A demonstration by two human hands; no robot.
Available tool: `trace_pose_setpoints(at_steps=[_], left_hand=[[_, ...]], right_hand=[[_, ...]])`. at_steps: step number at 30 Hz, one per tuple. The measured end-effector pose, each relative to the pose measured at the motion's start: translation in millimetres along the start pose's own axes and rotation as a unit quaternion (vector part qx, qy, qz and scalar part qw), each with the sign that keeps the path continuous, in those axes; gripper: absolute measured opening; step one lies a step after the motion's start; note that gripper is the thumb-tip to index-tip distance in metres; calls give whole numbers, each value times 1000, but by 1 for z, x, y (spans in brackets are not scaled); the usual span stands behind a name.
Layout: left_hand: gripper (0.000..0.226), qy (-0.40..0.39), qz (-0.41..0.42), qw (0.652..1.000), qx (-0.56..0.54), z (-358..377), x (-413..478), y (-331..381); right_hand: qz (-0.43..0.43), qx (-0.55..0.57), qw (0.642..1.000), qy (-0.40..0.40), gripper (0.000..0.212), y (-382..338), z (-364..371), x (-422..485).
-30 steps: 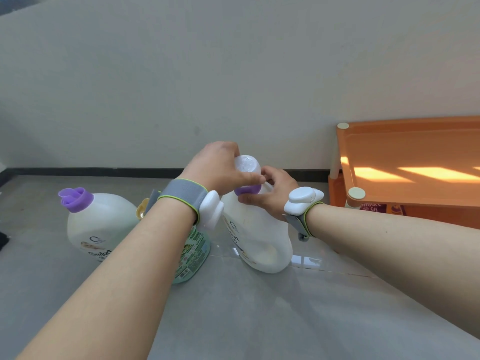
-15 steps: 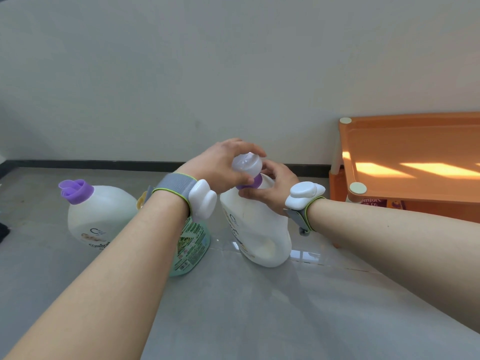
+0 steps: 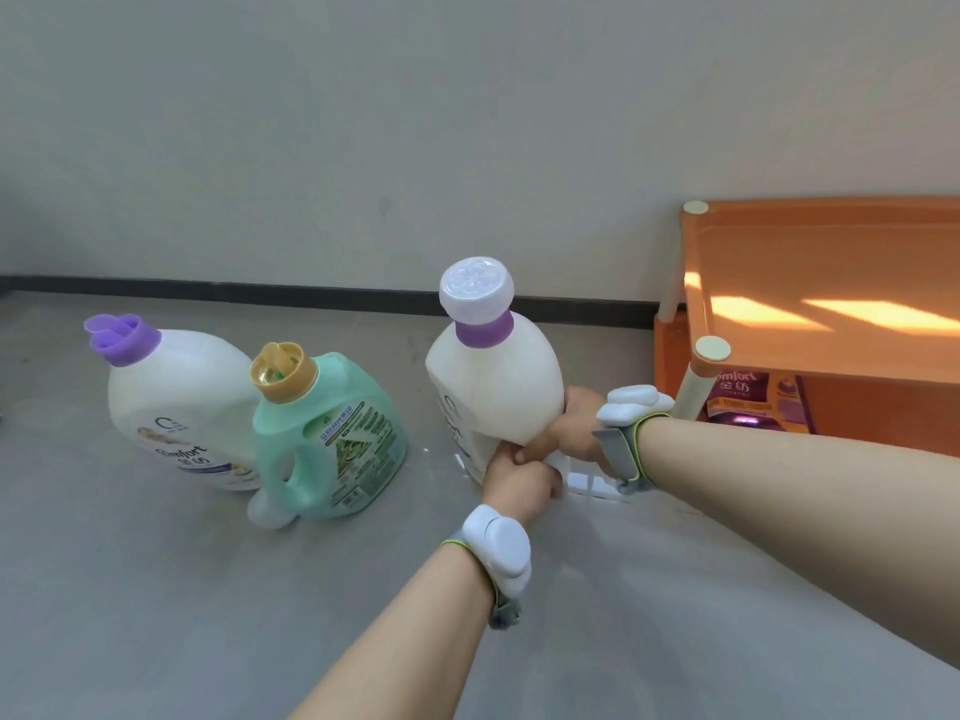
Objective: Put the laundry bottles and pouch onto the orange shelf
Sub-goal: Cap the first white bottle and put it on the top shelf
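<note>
A white bottle [image 3: 493,387] with a pale cap over a purple collar stands on the grey floor, middle of view. My left hand [image 3: 519,480] and my right hand [image 3: 576,428] both grip it low down at its handle side. Further left stand a white Comfort bottle [image 3: 182,402] with a purple cap and a green bottle [image 3: 332,433] with a yellow cap. The orange shelf [image 3: 810,356] is at the right, its top tier bare. A purple pouch [image 3: 748,402] lies on the tier below.
A pale wall with a dark skirting strip [image 3: 311,296] runs behind the bottles. The shelf's white post [image 3: 696,392] stands just right of my right wrist. Sunlight stripes fall across the shelf top. Grey floor [image 3: 156,589] stretches in front.
Both hands dropped from the cap of the white bottle to its lower body and handle. The cap is now uncovered. The view has shifted, showing the green bottle fully.
</note>
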State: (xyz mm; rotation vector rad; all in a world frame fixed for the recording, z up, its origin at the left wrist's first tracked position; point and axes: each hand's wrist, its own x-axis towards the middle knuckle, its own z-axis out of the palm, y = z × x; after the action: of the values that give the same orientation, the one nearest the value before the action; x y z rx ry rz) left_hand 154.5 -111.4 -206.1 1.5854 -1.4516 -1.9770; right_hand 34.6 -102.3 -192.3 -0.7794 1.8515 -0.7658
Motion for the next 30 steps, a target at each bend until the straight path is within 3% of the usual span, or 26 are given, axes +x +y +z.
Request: trace_pose_setpoints(at_steps=[1,3,5,8,11,14,16,20,25,27,30], left_hand=[[55,-6,31,999,28,5,2,-5],[55,53,72,991,96,1,14,-7],[47,188,76,959,196,3,19,-6],[38,273,114,943,152,11,14,9],[41,301,155,929,149,11,10,28],[27,266,197,939,94,6,5,59],[23,265,218,928,144,7,4,85],[40,170,334,915,148,23,-12,128],[38,90,426,880,191,57,-28,169],[59,77,481,842,231,81,-35,181],[93,-4,487,861,147,125,-43,190]], right_hand=[[3,-4,1000,12,68,2,3,-4],[-18,23,999,20,75,2,8,-7],[-22,36,999,30,86,-12,19,-4],[-3,118,989,87,90,-33,30,15],[17,126,982,141,66,-48,24,16],[-28,123,977,173,49,-70,7,10],[-75,109,977,166,38,-90,-10,3],[-155,97,947,263,44,-113,-54,-24],[-229,108,910,330,42,-127,-110,-70],[-235,134,895,355,39,-122,-133,-87],[-232,156,878,389,45,-105,-172,-109]])
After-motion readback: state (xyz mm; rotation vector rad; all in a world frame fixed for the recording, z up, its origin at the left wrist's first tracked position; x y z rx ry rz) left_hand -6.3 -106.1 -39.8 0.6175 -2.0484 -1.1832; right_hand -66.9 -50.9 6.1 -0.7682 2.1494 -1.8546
